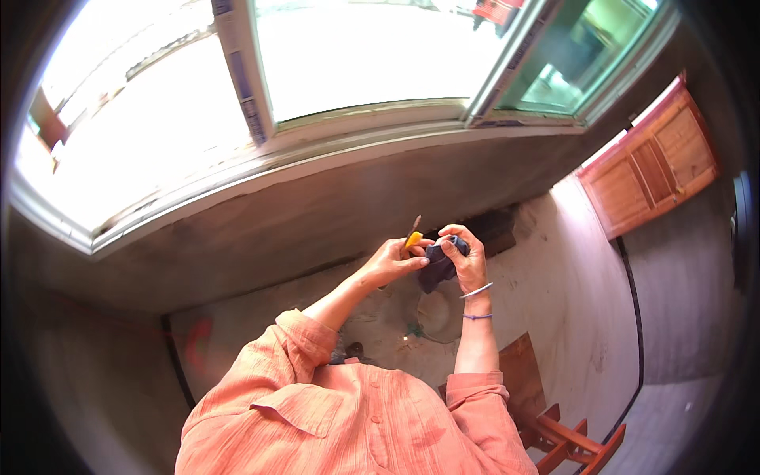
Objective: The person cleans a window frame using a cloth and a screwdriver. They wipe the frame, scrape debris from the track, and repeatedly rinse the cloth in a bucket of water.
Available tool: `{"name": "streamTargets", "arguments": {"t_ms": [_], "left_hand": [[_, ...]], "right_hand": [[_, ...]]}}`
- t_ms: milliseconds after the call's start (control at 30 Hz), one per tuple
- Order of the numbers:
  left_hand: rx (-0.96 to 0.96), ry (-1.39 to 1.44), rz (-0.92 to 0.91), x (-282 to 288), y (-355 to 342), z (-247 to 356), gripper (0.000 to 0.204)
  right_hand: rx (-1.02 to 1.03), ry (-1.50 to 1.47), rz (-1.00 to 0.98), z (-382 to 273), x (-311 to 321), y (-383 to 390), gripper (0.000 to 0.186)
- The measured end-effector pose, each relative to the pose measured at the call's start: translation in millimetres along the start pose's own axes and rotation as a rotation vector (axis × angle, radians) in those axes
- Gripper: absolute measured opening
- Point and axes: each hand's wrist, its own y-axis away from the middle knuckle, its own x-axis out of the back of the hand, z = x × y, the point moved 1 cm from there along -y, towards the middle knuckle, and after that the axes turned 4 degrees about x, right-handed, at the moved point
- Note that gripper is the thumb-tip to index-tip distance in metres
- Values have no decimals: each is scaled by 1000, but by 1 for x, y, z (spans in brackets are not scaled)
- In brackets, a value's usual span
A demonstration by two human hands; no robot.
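Observation:
Near the middle of the head view both my hands are raised close together. My left hand (389, 262) is closed around a small tool with a yellow part (414, 238) and a thin dark blade or rod pointing up. Its fingertips also touch a dark blue, cloth-like piece (436, 275) that hangs between the hands. My right hand (473, 265) grips the upper right end of that dark cloth, with thumb and fingers bent round it. What lies inside its folds is hidden, and the exact kind of tool is too small to tell.
A bright window with a pale frame (364, 131) spans the wall ahead. At the right stands a wooden door (653, 162). A reddish-brown wooden piece with legs or rungs (566, 439) sits lower right, beside a brown board (526, 380). A round shape (437, 315) shows on the dusty floor.

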Motion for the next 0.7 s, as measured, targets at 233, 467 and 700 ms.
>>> {"name": "streamTargets", "arguments": {"t_ms": [233,467,700], "left_hand": [[-48,-214,387,51,53,35,15],[49,-199,577,126,99,39,25],[5,105,622,163,150,43,21]], "right_hand": [[148,214,-19,10,-46,-15,25],[205,433,335,33,-135,16,16],[138,367,51,18,-297,48,41]]}}
